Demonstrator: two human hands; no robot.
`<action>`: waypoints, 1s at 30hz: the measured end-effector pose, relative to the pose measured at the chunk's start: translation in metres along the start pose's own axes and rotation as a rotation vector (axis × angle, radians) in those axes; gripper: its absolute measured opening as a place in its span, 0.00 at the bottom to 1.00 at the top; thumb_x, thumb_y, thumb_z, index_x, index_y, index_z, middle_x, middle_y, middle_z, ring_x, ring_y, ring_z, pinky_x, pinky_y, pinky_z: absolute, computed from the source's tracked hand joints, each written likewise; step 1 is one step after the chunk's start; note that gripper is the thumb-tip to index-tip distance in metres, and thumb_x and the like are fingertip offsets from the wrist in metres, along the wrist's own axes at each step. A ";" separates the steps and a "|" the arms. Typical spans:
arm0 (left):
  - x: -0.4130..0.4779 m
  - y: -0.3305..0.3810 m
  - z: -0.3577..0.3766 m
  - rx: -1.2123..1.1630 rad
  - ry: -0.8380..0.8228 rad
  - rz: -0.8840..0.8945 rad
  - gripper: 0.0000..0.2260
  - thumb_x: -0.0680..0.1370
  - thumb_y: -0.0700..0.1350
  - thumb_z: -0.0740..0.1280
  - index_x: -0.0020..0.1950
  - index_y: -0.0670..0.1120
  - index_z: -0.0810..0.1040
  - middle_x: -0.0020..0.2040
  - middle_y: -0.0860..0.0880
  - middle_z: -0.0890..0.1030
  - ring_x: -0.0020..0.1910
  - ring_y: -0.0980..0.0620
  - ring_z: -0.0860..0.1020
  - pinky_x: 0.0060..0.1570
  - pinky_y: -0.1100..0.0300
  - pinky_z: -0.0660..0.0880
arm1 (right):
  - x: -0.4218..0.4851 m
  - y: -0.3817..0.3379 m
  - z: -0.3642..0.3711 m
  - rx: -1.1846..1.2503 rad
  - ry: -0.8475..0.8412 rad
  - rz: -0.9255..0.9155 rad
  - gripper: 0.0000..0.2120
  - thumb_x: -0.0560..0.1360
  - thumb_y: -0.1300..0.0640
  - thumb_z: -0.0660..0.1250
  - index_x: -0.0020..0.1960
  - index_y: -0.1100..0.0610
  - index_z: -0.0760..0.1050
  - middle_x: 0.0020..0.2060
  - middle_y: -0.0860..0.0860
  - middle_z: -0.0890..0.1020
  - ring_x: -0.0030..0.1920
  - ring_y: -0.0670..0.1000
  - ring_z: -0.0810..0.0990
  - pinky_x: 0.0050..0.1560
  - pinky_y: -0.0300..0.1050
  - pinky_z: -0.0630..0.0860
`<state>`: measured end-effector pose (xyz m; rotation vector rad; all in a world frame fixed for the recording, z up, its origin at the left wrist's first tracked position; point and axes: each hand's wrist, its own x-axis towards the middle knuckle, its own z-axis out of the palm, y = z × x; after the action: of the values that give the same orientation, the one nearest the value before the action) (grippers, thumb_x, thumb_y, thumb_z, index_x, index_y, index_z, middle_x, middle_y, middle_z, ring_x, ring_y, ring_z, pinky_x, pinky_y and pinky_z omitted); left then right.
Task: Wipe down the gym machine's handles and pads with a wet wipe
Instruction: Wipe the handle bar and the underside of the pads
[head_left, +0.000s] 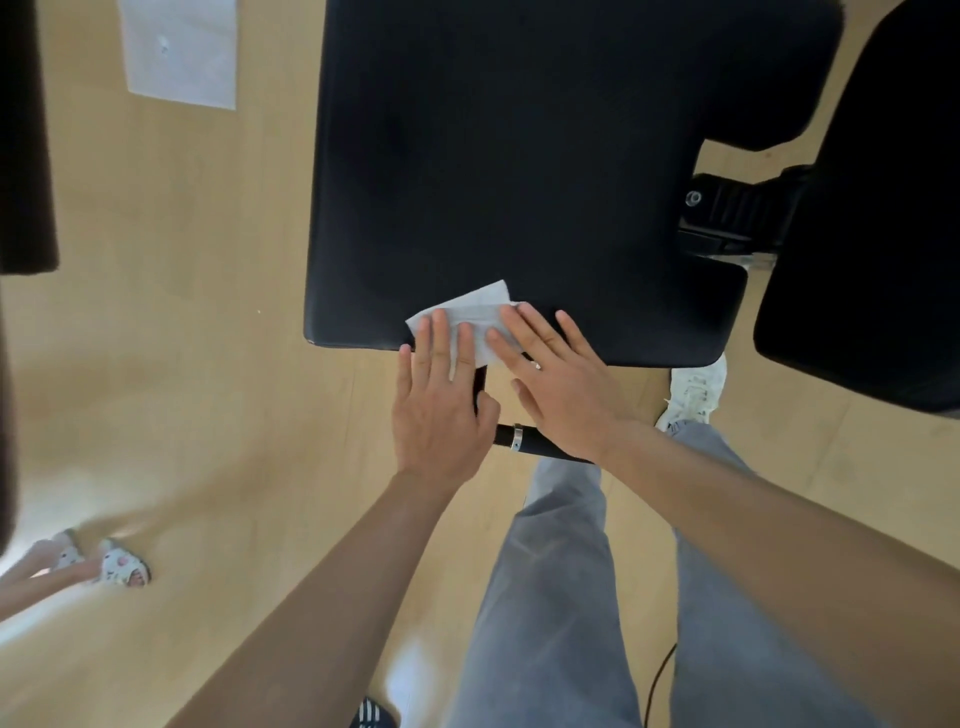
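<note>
Wipe (470, 317) flat on pad (519, 156) edge, under straight fingertips of left hand (441, 410), right hand (563, 387).

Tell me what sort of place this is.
Probably an indoor gym or workout room: a large black padded seat cushion, a second black pad beside it, a black metal bracket between them, pale wood-look floor.

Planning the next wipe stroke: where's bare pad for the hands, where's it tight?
Free: the large black pad beyond the wet wipe, to its far and left edges. Crowded: near edge, where left hand and right hand press the wipe; right side, by the bolted bracket and second pad.
</note>
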<state>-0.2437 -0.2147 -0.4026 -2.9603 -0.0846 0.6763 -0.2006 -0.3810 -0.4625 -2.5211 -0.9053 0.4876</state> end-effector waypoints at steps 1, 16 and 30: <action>0.002 -0.004 -0.002 0.009 0.010 -0.051 0.33 0.79 0.51 0.51 0.83 0.42 0.56 0.83 0.39 0.53 0.83 0.41 0.50 0.81 0.43 0.53 | 0.009 -0.005 -0.004 0.002 0.008 -0.025 0.28 0.84 0.52 0.54 0.83 0.54 0.54 0.83 0.55 0.53 0.83 0.54 0.49 0.81 0.59 0.51; 0.010 0.031 0.003 -0.024 -0.030 0.079 0.36 0.78 0.53 0.55 0.84 0.40 0.52 0.84 0.38 0.48 0.83 0.41 0.45 0.81 0.43 0.52 | -0.013 0.034 -0.010 -0.069 -0.082 0.033 0.30 0.85 0.50 0.54 0.84 0.55 0.48 0.83 0.55 0.48 0.83 0.53 0.44 0.81 0.58 0.47; 0.055 0.000 -0.020 -0.013 0.084 -0.174 0.31 0.82 0.52 0.52 0.83 0.41 0.53 0.83 0.37 0.51 0.83 0.39 0.49 0.81 0.42 0.50 | 0.065 0.026 -0.049 -0.022 -0.061 -0.102 0.29 0.85 0.48 0.52 0.83 0.53 0.51 0.83 0.54 0.50 0.83 0.53 0.45 0.81 0.59 0.47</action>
<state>-0.1858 -0.2125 -0.4078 -2.9437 -0.3365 0.5307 -0.1180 -0.3685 -0.4456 -2.4768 -1.0622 0.5266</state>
